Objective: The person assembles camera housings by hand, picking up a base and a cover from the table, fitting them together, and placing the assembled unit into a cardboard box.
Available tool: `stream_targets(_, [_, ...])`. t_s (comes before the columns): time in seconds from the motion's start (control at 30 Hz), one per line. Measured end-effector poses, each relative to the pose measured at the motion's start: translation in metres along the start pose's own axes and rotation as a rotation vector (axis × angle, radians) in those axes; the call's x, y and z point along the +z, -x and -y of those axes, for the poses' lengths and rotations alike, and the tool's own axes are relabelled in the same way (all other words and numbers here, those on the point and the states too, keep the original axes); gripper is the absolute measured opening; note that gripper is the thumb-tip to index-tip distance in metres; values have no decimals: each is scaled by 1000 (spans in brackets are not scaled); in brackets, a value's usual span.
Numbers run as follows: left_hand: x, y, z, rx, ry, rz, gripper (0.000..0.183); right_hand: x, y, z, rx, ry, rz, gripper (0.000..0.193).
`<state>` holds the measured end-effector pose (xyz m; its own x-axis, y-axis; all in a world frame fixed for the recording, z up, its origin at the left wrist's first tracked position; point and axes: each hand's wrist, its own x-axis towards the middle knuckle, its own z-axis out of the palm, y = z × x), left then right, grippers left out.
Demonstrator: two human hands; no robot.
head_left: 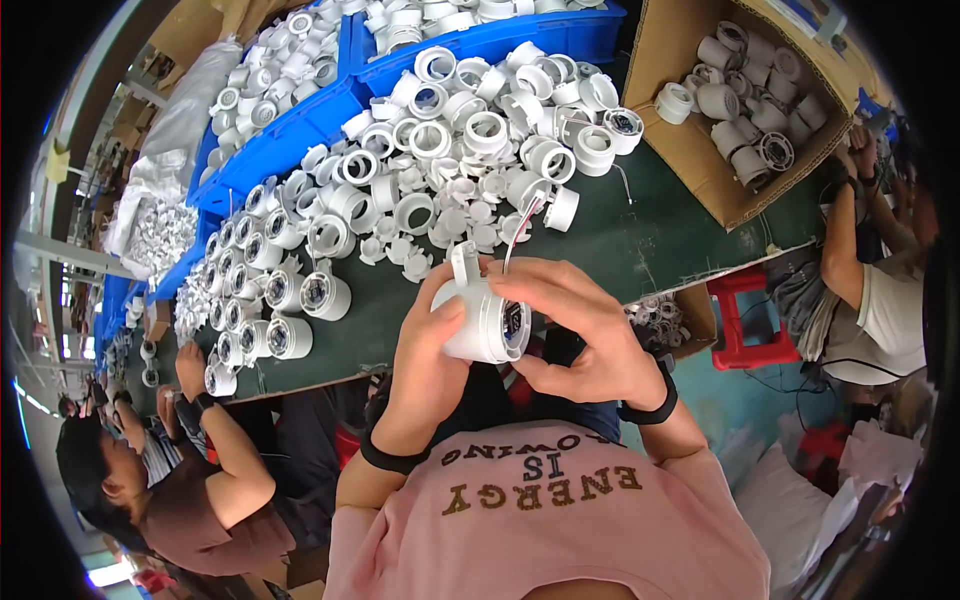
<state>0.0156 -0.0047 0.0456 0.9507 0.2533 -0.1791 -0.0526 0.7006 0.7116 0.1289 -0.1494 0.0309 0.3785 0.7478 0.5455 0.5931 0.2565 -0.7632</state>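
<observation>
Between both hands I hold a white plastic cylindrical housing (470, 325) above the table's near edge. A small tab sticks up from its side, and its right end shows a dark circuit board (515, 322). My left hand (428, 345) wraps its left side, thumb along the body. My right hand (585, 325) grips the board end between thumb and fingers. Thin red and white wires (519, 232) rise behind the housing. Beyond my hands lies a heap of white plastic rings (486, 132) and small white caps (480, 190).
Rows of assembled white housings (289, 338) stand on the dark green table (690, 225) to the left. Blue bins (320, 125) of white parts line the back. A cardboard box (735, 205) holds more housings at right. Co-workers sit left and right; a red stool (750, 325) stands beneath.
</observation>
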Motion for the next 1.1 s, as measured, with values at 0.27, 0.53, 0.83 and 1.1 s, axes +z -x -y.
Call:
stream_targets(0.27, [-5,17,20,466,-563,-104,34,29,27,15,236,-204,-155,62])
stream_targets(0.53, [-23,25,14,627,-769,24,34,35,21,23,114,-181,-138,56])
stream_targets(0.83, [-74,59,12,328,-708,-271,41,88,16,4,150,-132,-22,55])
stream_targets(1.1, [-153,109,-8,271,-552,-751,39,118,5,-10,130,-90,208,59])
